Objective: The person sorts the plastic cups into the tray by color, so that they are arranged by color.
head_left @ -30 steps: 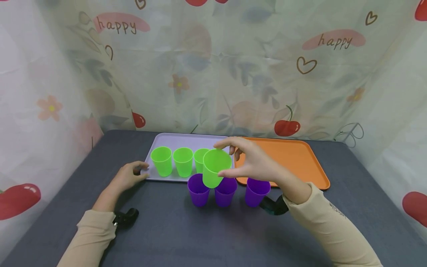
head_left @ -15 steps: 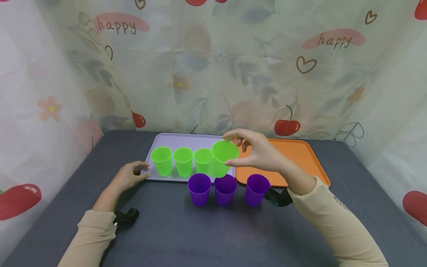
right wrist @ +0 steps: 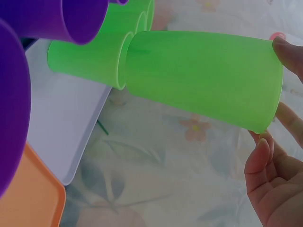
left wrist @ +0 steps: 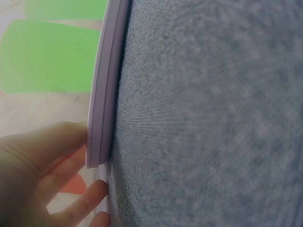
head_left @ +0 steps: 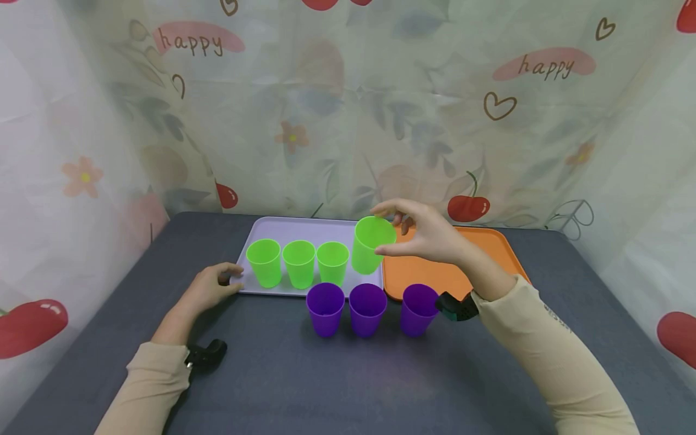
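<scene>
My right hand (head_left: 429, 232) holds a green plastic cup (head_left: 367, 251) by its rim, thumb on the near side and fingers on the far side. The cup is upright above the right end of the lilac tray (head_left: 304, 226). In the right wrist view the held cup (right wrist: 203, 78) lies across the picture, with the hand (right wrist: 279, 175) at its rim. Several more green cups (head_left: 264, 263) stand in a row on the tray. At the tray's left edge, my left hand (head_left: 209, 287) grips the front corner; in the left wrist view its thumb (left wrist: 61, 139) touches the rim.
Three purple cups (head_left: 367, 309) stand on the dark table (head_left: 326, 386) in front of the trays. An orange tray (head_left: 489, 260) lies to the right of the lilac one, partly under my right forearm. A patterned curtain (head_left: 348, 121) hangs behind.
My right hand has carried the green cup back and to the right, from above the purple cups to above the lilac tray's right end. The left hand has stayed put.
</scene>
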The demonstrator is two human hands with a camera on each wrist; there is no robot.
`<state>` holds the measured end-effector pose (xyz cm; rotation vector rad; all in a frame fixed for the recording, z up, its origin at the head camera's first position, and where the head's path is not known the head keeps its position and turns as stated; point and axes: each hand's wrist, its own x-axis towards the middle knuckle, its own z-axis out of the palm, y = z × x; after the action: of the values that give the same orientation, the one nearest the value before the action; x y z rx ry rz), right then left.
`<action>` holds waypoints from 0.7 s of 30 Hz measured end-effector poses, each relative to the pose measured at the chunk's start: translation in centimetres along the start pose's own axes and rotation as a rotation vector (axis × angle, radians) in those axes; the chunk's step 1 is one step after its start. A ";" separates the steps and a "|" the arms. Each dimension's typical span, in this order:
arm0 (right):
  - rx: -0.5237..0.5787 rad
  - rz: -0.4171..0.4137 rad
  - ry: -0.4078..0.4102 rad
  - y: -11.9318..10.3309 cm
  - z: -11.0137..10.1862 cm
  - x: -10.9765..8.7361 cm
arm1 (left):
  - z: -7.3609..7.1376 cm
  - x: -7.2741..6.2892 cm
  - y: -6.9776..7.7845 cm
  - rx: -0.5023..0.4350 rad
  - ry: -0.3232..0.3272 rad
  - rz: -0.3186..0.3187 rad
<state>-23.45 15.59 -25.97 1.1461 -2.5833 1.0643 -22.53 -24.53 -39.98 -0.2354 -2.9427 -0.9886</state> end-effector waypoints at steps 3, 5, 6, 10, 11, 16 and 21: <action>-0.002 0.009 -0.011 0.5 -0.1 0.3 | 0.0 0.0 0.0 -0.002 -0.004 -0.006; -0.002 0.017 -0.022 0.8 -0.2 0.6 | 0.0 0.0 0.0 -0.003 -0.009 -0.012; -0.001 0.022 -0.028 1.0 -0.2 0.7 | 0.0 0.0 -0.1 -0.002 -0.009 -0.014; -0.007 0.036 -0.048 1.8 -0.2 1.1 | 0.1 0.0 -0.2 -0.004 -0.005 -0.011; -0.009 0.038 -0.053 1.9 -0.2 1.2 | 0.1 0.0 -0.2 -0.004 -0.003 -0.008; -0.010 0.039 -0.091 2.7 -0.1 2.0 | 0.1 0.0 -0.2 -0.003 0.005 0.002; 0.005 0.063 -0.139 3.8 0.1 2.6 | 0.1 0.0 -0.2 0.000 0.004 -0.001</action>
<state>-27.90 15.70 -27.18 1.1879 -2.7410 1.0397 -22.59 -24.64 -40.18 -0.2316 -2.9397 -0.9877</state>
